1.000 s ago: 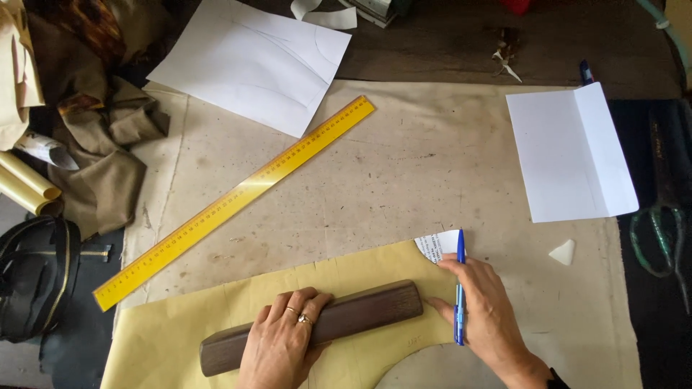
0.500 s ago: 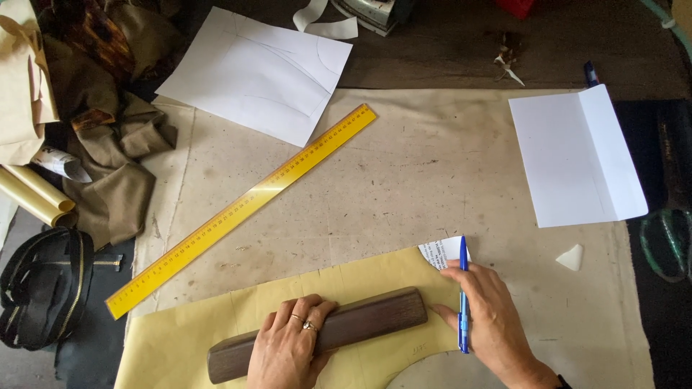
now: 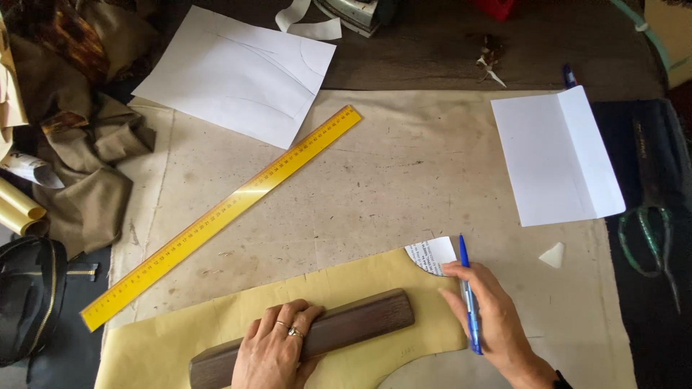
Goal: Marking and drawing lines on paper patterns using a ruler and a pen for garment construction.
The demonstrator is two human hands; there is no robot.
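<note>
My left hand (image 3: 277, 349) presses flat on a dark wooden block (image 3: 360, 320) that lies across a curved yellow paper pattern piece (image 3: 180, 338). My right hand (image 3: 490, 317) holds a blue pen (image 3: 468, 302) along its fingers and rests its fingertips on the pattern's right end. A small printed paper scrap (image 3: 431, 256) sits under that tip. All of this lies on a worn beige sheet (image 3: 404, 173) covering the table.
A long yellow ruler (image 3: 223, 212) lies diagonally on the sheet. A white drawn sheet (image 3: 238, 72) is at the back left, a folded white paper (image 3: 555, 155) at the right. Scissors (image 3: 649, 223) lie far right; brown fabric (image 3: 86, 180) and a black bag (image 3: 29, 302) lie left.
The view has shifted slightly downward and right. Both hands stay in place on the block and the pattern end.
</note>
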